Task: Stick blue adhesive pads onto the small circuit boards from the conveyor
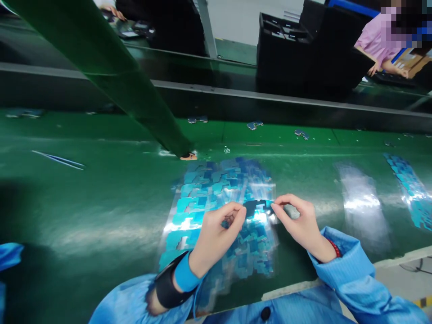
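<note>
1. Here, we have the blue sheet (191,204), a layer of small overlapping cut-outs, on the green bench (114,202); we place everything else by it.
2. Above the right part of the blue sheet we hold a thin dark piece (253,208) with a stepped outline.
3. Our left hand (218,234) pinches the left end of the dark piece between thumb and forefinger, other fingers curled in.
4. Our right hand (300,222), just right of the blue sheet, pinches at the other end, where a bit of blue shows; we cannot tell exactly what its fingertips grip.
5. Left of the blue sheet, well apart, we see tweezers (59,159).
6. Right of it lies a clear film (361,198), and farther right a blue strip (410,193).
7. Beyond its far edge we see small boards, one (254,125) nearly behind it, and the foot of a green post (135,94).
</note>
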`<state>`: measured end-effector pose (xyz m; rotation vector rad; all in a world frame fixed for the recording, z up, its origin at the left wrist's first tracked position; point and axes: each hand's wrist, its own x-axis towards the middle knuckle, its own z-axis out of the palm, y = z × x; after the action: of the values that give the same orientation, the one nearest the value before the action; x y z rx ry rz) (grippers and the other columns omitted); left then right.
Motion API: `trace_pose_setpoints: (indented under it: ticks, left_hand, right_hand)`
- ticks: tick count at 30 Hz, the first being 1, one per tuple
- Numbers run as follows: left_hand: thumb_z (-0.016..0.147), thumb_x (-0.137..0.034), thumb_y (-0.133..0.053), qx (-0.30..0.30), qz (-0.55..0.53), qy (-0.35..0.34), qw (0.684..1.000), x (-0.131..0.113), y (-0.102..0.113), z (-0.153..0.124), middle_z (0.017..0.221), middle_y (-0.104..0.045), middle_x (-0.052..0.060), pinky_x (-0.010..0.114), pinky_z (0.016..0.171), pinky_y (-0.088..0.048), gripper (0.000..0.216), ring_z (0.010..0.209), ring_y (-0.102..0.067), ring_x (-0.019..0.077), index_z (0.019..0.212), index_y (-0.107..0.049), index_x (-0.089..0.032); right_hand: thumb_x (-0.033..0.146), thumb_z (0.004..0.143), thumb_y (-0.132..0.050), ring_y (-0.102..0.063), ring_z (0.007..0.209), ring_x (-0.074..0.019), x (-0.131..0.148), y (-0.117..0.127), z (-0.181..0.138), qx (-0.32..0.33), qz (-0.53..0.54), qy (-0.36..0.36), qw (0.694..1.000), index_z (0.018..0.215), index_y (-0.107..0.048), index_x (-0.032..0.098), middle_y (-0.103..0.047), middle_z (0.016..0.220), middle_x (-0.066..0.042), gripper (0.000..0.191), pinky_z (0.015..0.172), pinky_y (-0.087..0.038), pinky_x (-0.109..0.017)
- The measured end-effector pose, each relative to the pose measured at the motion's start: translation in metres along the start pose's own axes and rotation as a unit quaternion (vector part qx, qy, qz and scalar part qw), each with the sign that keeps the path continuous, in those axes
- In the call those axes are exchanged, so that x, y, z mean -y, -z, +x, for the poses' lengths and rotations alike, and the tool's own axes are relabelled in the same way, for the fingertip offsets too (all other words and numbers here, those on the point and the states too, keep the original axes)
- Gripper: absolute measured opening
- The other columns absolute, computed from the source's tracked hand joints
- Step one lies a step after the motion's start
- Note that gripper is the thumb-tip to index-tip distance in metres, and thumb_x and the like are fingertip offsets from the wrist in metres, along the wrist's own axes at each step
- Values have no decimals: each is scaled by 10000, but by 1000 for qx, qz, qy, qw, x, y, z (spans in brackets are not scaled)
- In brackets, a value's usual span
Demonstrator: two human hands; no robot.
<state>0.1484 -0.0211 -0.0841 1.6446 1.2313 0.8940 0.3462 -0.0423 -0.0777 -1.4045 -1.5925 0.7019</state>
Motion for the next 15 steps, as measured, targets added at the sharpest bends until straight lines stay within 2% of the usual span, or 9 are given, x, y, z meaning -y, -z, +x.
trace_pose_setpoints:
  ticks: [2, 5, 9, 12, 15]
  left_hand:
    - [869, -302, -467, -5, 17, 11, 1000, 1, -3, -1, 512, -478, -38, 216, 484, -370, 236, 464, -461, 109, 674, -535, -186]
    - [888, -304, -420, 13, 35, 29, 999, 5, -10, -2, 527, -478, -31, 220, 491, -357, 257, 473, -460, 113, 696, -541, -183]
    - [870, -266, -438, -11, 74, 18, 997, 13, -13, 6, 460, -430, -47, 221, 438, -318, 228, 417, -430, 112, 697, -560, -183]
    - [875, -251, -434, -32, 91, 12, 995, 2, 0, 4, 466, -469, -39, 230, 449, -337, 214, 417, -457, 120, 746, -588, -179]
    - [886, -234, -420, -50, 132, -47, 989, -29, 24, -14, 556, -568, 5, 259, 539, -406, 226, 503, -539, 148, 858, -634, -167]
  right_hand:
    - [156, 842, -597, -620, 678, -157, 0, 0, -4, -6, -41, 68, 997, 813, -626, 217, -665, 746, -21, 74, 672, -495, -289]
    - [88, 815, -603, -652, 728, -187, -8, 0, -11, -24, -83, 158, 984, 899, -620, 238, -686, 804, -31, 173, 690, -510, -310]
    - [81, 788, -621, -672, 715, -208, -29, -3, -13, -59, -113, 233, 964, 925, -620, 243, -694, 807, -28, 212, 695, -524, -325]
    - [120, 806, -618, -671, 675, -194, -35, -4, -11, -89, -122, 248, 957, 901, -624, 230, -692, 787, -24, 145, 700, -518, -307]
    - [169, 824, -616, -658, 649, -172, -33, -3, -12, -97, -132, 228, 960, 868, -622, 218, -685, 773, -22, 66, 706, -501, -283]
